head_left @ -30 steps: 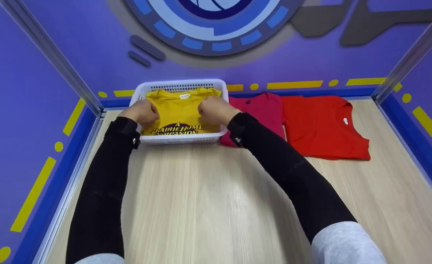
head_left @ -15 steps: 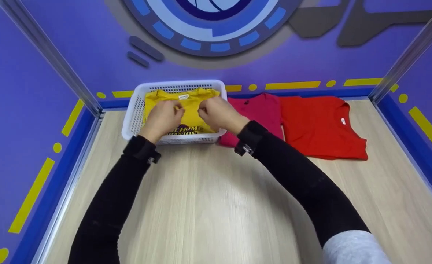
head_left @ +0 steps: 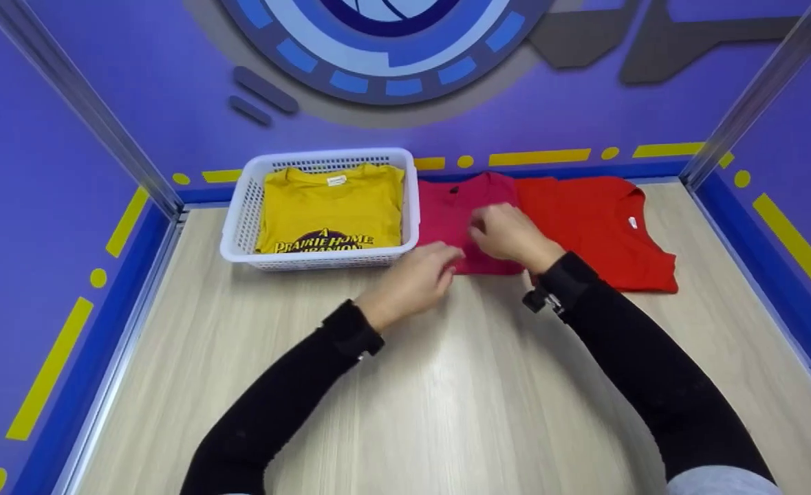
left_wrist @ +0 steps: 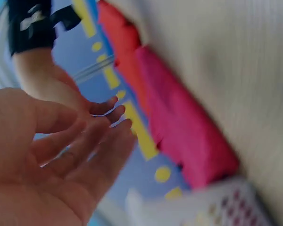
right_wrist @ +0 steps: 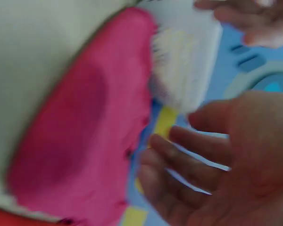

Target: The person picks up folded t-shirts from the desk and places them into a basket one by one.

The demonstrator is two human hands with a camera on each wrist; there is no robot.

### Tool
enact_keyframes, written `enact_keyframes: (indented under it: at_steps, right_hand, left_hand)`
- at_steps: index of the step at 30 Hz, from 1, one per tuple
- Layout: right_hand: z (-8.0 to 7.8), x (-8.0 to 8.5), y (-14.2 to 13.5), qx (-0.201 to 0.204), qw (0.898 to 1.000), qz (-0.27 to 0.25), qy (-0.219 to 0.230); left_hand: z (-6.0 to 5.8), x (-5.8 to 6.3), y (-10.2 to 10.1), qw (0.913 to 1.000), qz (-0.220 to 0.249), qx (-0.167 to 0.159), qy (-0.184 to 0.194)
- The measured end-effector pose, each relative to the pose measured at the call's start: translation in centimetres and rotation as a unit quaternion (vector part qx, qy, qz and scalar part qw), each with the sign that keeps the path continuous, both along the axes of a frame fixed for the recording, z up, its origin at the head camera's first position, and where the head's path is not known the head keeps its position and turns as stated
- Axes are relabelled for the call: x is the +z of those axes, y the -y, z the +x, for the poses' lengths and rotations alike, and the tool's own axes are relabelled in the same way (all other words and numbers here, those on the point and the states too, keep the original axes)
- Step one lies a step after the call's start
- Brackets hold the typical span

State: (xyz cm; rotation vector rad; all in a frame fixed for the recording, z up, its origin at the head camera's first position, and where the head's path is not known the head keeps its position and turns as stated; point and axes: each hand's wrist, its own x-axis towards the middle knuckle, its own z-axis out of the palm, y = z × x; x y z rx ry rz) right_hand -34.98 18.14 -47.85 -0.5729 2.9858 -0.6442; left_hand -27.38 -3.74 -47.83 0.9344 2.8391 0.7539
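Note:
A folded yellow shirt (head_left: 340, 210) with dark lettering lies inside a white plastic basket (head_left: 234, 227) against the back wall. Right of the basket is a folded pink shirt (head_left: 443, 210), and beyond it a folded red shirt (head_left: 584, 220). My left hand (head_left: 412, 285) hovers near the front edge of the pink shirt, by the basket's front right corner. Over the pink shirt hangs my right hand (head_left: 512, 234). Both wrist views show relaxed, slightly bent fingers, with nothing held in the left hand (left_wrist: 61, 155) or the right hand (right_wrist: 217, 165).
The wooden tabletop (head_left: 405, 412) stretches in front of the basket and shirts. Purple-blue panels with yellow dashes enclose it; the back wall (head_left: 391, 130) stands right behind the basket and shirts. Metal posts (head_left: 735, 103) mark the corners.
Both hands have left the yellow shirt in the basket and moved right to the pink shirt. Earlier the left hand was at the basket's left side, then over its middle.

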Motion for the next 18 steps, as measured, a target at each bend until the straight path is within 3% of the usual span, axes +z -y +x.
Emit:
enact_keyframes:
  at_steps: [3, 7, 11, 18]
  right_hand:
    - [-0.1, -1.5, -1.7, -0.022, 0.998, 0.041, 0.045]
    - [-0.5, -3.7, -3.4, -0.033, 0.997, 0.051, 0.057]
    - [-0.7, -5.1, -4.4, -0.029, 0.996, 0.061, 0.052]
    - [-0.6, -5.2, -4.0, -0.005, 0.995, 0.097, 0.029]
  left_hand:
    - [-0.4, -1.9, -1.6, 0.9968, -0.074, 0.007, -0.028]
    - [-1.7, -4.1, -2.9, 0.9881, -0.137, 0.056, -0.041]
    - [-3.2, -5.5, -3.9, 0.9796, -0.161, 0.111, -0.045]
    - [-4.7, -6.7, -4.9, 0.9663, -0.157, 0.192, -0.068]
